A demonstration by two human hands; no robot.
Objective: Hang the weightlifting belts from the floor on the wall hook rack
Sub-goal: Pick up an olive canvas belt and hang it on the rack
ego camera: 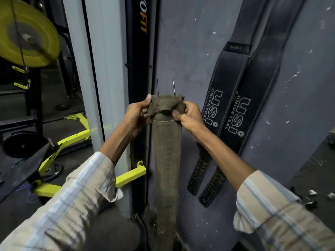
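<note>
A worn brown belt (pixel 166 160) hangs straight down in front of me against the grey wall (pixel 190 42). My left hand (pixel 137 115) grips the left side of its folded top end. My right hand (pixel 186 113) pinches the right side. Two thin metal prongs (pixel 165 87) stick up just above the fold, between my hands. To the right, two black USI belts (pixel 233 98) hang on the wall, slanting down to the left. The hook that holds them is out of view.
A black upright post (pixel 139 69) with orange lettering and a white pillar (pixel 101 69) stand left of the brown belt. Further left is a yellow gym machine frame (pixel 78 140) and a yellow weight plate (pixel 27 31). Small bits lie on the floor at right (pixel 313 194).
</note>
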